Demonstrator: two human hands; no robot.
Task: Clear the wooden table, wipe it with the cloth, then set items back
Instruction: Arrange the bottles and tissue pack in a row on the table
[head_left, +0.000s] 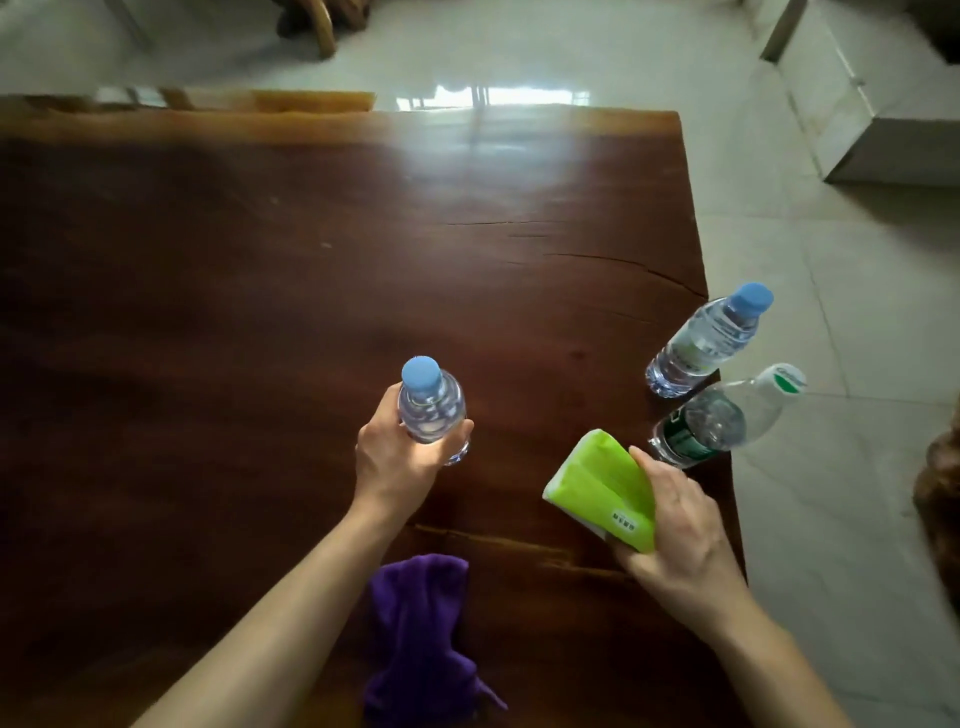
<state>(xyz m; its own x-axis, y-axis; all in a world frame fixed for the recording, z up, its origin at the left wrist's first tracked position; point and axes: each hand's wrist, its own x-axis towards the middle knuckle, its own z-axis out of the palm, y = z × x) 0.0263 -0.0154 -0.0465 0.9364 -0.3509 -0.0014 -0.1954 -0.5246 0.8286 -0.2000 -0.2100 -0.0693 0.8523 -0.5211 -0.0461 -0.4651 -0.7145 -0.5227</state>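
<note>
My left hand (395, 457) grips a clear water bottle with a blue cap (430, 405), upright at the middle of the dark wooden table (234, 291). My right hand (680, 530) holds a green tissue pack (602, 483), tilted just above the table near its right edge. A purple cloth (421, 639) lies crumpled on the table between my forearms. Two more bottles stand at the right edge: one with a blue cap (706, 340) and one with a green label and white cap (722, 421).
The table's right edge (722, 415) drops to a pale tiled floor (841, 467). A grey cabinet (883, 119) stands at the far right. Wooden furniture legs (317, 26) show beyond the table's far edge. A brown object (940, 483) sits at the right border.
</note>
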